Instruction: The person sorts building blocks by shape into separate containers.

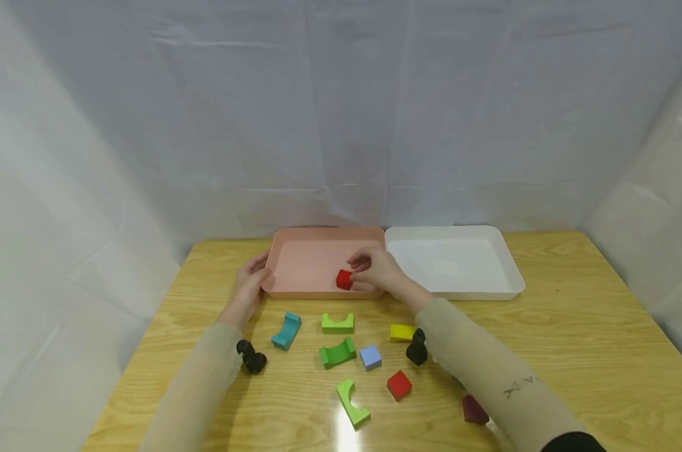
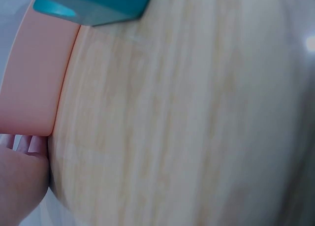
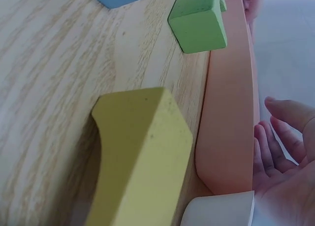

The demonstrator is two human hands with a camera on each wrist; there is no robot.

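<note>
Head view: loose blocks are spread on the wooden table point(image 1: 573, 326) nearest the person. Beyond them, a red cube point(image 1: 344, 279) is pinched in the curled fingers of the right hand point(image 1: 375, 270), just inside the near rim of the pink tray point(image 1: 307, 233). The tray's left wall is touched by the relaxed fingers of the left hand point(image 1: 249, 289), while the white tray point(image 1: 505, 251) lies alongside to the right.
</note>
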